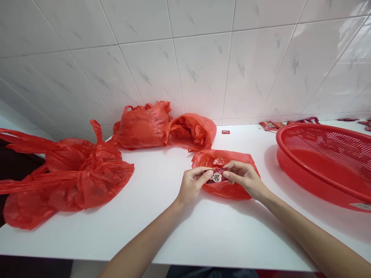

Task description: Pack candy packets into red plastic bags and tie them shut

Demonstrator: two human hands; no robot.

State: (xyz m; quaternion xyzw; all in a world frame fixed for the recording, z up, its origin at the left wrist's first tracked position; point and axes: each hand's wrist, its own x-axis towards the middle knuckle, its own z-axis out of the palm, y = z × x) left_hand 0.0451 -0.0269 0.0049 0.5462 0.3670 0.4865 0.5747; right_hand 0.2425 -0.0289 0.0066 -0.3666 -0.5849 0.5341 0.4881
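A small dark red printed packet (216, 177) with a pale round emblem is pinched between both hands. My left hand (193, 183) grips its left end, thumb on top. My right hand (242, 178) holds the right end the same way. Directly beneath lies an open red plastic bag (228, 191), with a shiny red and gold wrapper (220, 161) showing in its mouth. What else the bag contains is hidden by my hands and the packet.
On the left sit knotted red bags (84, 173). Another full bag (142, 125) and an open-mouthed bag (191, 131) rest by the tiled wall. A large red basket (319, 170) stands right. A small red packet (225, 132) and several wrappers (272, 126) lie behind.
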